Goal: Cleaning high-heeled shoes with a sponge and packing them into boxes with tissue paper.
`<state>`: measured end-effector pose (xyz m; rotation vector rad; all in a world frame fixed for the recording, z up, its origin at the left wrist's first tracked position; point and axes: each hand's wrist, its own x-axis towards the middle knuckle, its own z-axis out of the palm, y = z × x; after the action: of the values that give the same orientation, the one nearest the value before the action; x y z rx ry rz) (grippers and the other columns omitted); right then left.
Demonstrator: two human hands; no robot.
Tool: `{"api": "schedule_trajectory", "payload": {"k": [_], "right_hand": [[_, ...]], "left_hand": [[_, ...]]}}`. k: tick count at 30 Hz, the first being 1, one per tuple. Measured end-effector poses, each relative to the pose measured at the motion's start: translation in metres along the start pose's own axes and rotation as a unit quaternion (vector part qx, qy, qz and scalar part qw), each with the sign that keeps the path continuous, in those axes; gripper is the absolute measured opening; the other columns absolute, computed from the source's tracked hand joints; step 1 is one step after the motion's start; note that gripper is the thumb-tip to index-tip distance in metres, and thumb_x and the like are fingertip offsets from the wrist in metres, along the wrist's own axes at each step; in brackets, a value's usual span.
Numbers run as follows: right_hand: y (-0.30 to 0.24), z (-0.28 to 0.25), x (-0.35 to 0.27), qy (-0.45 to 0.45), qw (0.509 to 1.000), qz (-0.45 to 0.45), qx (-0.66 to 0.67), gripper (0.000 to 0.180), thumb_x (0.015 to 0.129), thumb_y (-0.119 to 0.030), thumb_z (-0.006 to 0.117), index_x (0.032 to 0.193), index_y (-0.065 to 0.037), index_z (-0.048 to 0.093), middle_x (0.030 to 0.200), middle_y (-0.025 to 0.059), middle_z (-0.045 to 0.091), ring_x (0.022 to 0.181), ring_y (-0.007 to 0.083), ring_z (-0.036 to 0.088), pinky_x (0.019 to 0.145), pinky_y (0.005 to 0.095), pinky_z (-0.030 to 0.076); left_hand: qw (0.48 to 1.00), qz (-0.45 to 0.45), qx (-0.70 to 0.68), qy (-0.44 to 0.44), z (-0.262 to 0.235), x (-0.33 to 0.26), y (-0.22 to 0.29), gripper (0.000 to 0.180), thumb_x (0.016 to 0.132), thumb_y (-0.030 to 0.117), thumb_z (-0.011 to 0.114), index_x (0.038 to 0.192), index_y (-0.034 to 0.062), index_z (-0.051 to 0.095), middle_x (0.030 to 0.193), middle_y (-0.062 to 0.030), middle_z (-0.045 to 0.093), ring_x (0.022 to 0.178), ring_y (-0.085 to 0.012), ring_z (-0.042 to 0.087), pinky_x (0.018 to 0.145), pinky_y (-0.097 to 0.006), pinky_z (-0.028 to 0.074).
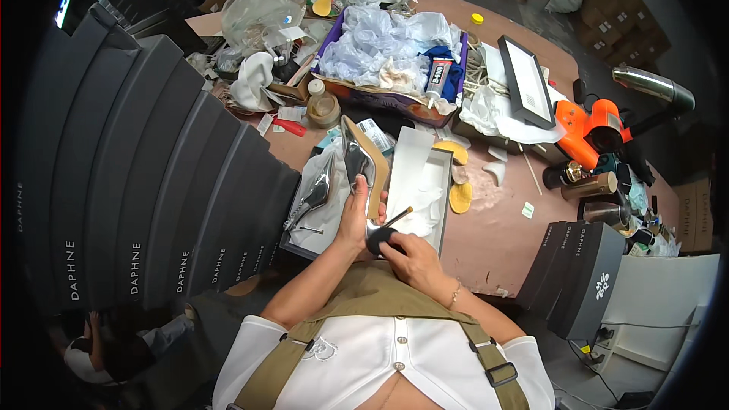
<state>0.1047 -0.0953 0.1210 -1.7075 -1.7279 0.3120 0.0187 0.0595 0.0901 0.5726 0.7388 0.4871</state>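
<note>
My left hand grips a silver high-heeled shoe by its heel end, with the tan sole turned up and the pointed toe aimed away from me. My right hand holds a thin brush whose tip rests near the shoe's sole, and a small dark round lid or pot sits between both hands. Below them lies an open grey shoe box with white paper, and a second silver heel rests in it at the left.
A tall stack of dark grey shoe boxes fills the left. A purple box of crumpled paper with a glue tube, an orange heat gun, tan insoles, metal cans and more boxes crowd the brown table.
</note>
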Motion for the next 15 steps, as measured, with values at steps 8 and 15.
{"api": "schedule_trajectory", "payload": {"k": [8,15], "right_hand": [[0.004,-0.058,0.028,0.18,0.984,0.004,-0.001,0.046,0.075,-0.005,0.072,0.12,-0.006,0.061,0.096,0.0119,0.057,0.079,0.0279,0.058,0.069,0.0358,0.05],[0.022,-0.006,0.051,0.145,0.988,0.025,-0.054,0.018,0.075,-0.006,0.068,0.093,-0.007,0.066,0.08,0.0073,0.057,0.069,0.0261,0.06,0.06,0.0358,0.049]], "left_hand": [[0.962,0.063,0.253,-0.081,0.01,-0.044,-0.001,0.035,0.093,0.039,0.058,0.1,0.0051,0.054,0.065,0.0002,0.052,0.052,-0.0075,0.05,0.047,-0.021,0.041],[0.931,-0.018,0.351,-0.102,-0.003,-0.07,-0.037,0.012,0.092,0.013,0.056,0.091,0.0015,0.052,0.067,-0.0014,0.054,0.056,-0.0084,0.051,0.049,-0.025,0.041]]}}
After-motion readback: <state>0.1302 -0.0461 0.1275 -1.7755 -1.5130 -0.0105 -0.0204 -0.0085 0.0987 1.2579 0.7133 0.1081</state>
